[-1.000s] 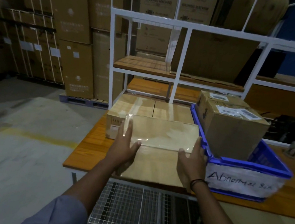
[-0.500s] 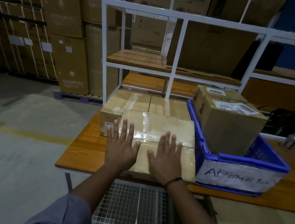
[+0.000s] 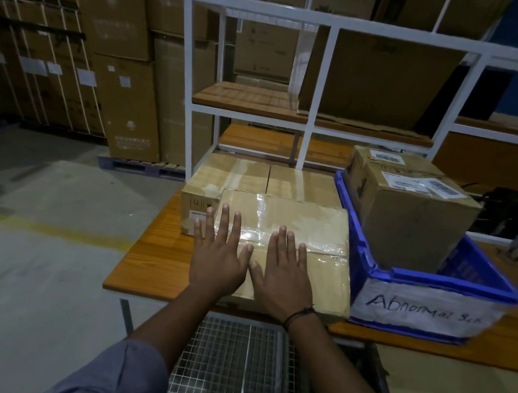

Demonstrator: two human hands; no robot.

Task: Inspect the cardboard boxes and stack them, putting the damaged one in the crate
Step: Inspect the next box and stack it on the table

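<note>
both palms flat, fingers straight — left hand and right hand press the taped box; looks stiff, light, tape slick — best taken by its side edges

Boxes were tan with clear glossy tape; crate was blue, white handwritten label; table orange wood; rack white.

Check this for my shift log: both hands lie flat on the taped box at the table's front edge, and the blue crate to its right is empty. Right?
Not quite: the head view shows the blue crate is not empty; a labelled cardboard box stands in it. The rest holds: the left hand and right hand lie flat on the taped box.
</note>
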